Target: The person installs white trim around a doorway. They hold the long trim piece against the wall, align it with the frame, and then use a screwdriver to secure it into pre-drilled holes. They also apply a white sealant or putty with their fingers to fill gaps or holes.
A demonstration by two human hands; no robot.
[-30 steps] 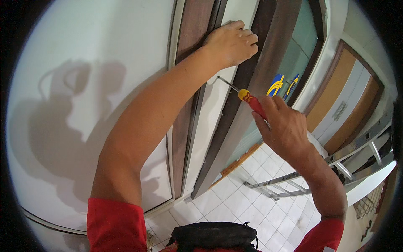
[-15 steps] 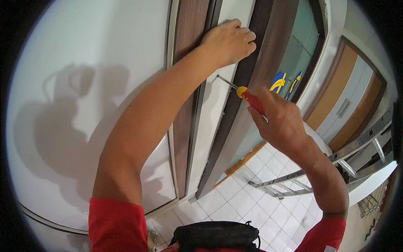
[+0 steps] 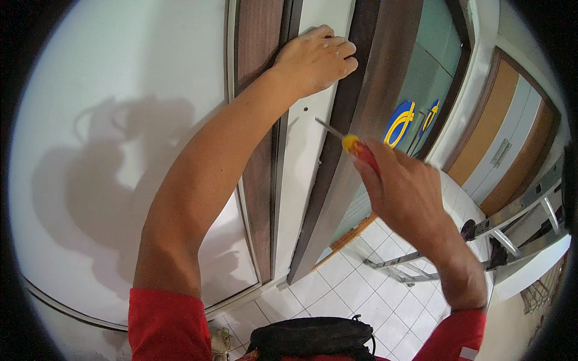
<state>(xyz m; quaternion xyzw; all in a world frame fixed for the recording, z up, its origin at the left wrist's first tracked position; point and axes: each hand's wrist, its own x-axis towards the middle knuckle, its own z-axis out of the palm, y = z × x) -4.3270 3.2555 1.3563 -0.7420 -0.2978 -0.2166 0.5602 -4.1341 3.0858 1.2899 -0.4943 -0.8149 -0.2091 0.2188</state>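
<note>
A: Compared with a second ago: little changed. Left hand still pressed on the white door edge, same spot. Screwdriver shifted slightly lower and left, metal tip now just off the white edge below the left hand; contact not discernible.

B: Noted. Left to right?

A: White wall with arm shadow at far left. Next, brown wood frame strip. Then the white door edge, fingers curled over it, clamped flat against it, nothing else held. Then dark brown door face.

B: Right hand?

A: Closed tight round the red handle with yellow collar, shaft pointing up-left toward the door edge.

B: Signs?

A: Two blue ovals with yellow curved marks on the green glass panel, right of the screwdriver. Metal ladder over the white floor tiles, far right.
</note>
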